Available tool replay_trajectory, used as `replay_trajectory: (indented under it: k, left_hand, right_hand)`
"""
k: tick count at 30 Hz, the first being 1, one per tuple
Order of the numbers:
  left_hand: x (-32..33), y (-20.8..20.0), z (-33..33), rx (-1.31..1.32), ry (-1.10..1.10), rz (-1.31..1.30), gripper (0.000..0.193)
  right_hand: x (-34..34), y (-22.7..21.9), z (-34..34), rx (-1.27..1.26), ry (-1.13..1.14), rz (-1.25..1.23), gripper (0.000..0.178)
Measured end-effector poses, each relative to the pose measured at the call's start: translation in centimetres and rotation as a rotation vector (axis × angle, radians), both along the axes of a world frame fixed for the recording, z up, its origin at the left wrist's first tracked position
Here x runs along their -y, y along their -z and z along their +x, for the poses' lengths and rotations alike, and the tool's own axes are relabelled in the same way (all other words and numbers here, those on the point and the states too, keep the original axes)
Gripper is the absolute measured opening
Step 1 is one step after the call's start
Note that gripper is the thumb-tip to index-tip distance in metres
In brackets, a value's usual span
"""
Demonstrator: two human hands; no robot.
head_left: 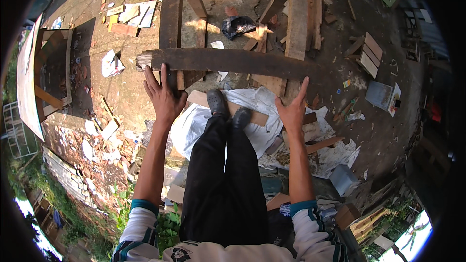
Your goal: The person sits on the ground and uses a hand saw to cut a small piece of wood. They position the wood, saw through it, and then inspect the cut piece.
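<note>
A long dark wooden plank (228,61) lies crosswise over the two upright-looking beams of a timber frame (295,34). At its pale, splintered left end, my left hand (166,98) has its fingers stretched out and touching the plank's near edge, thumb apart. My right hand (292,111) is by the plank's right part, index finger extended to its near edge and thumb spread away; its other fingers are partly hidden. Neither hand is wrapped round the wood. Below the plank, my shoes stand by a flat board (259,118) on a white sheet (187,128).
A black plastic bag (238,26) and wood scraps lie inside the frame. Farther left are board offcuts (124,30) and a white crumpled bag (112,64). A wooden structure (34,80) stands at the far left. Slatted wood (371,56) and a grey container (343,179) are to the right.
</note>
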State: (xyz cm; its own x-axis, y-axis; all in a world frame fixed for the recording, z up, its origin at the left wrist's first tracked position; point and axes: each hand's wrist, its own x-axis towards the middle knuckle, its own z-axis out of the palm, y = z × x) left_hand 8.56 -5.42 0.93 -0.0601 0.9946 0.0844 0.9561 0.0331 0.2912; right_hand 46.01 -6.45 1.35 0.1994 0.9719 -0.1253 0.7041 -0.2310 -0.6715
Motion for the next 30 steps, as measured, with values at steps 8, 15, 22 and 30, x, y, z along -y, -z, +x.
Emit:
replay_trajectory:
  k: [8,15,22,30]
  left_hand:
    - [-0.1,0.5,-0.1,0.119,0.014,0.029,0.106]
    - [-0.1,0.3,-0.5,0.105,0.022,0.029,0.106]
    - [0.0,0.6,-0.4,0.101,0.006,0.03,0.107]
    - [-0.2,0.5,-0.7,0.075,-0.002,-0.01,0.107]
  right_hand:
    - [0.2,0.3,0.3,-0.017,0.032,-0.031,0.112]
    - [-0.1,-0.5,0.2,-0.04,0.044,-0.084,0.111]
    - [0.0,-0.5,0.0,-0.008,0.016,-0.024,0.106]
    - [-0.2,-1.2,-0.4,0.02,0.003,-0.024,0.104]
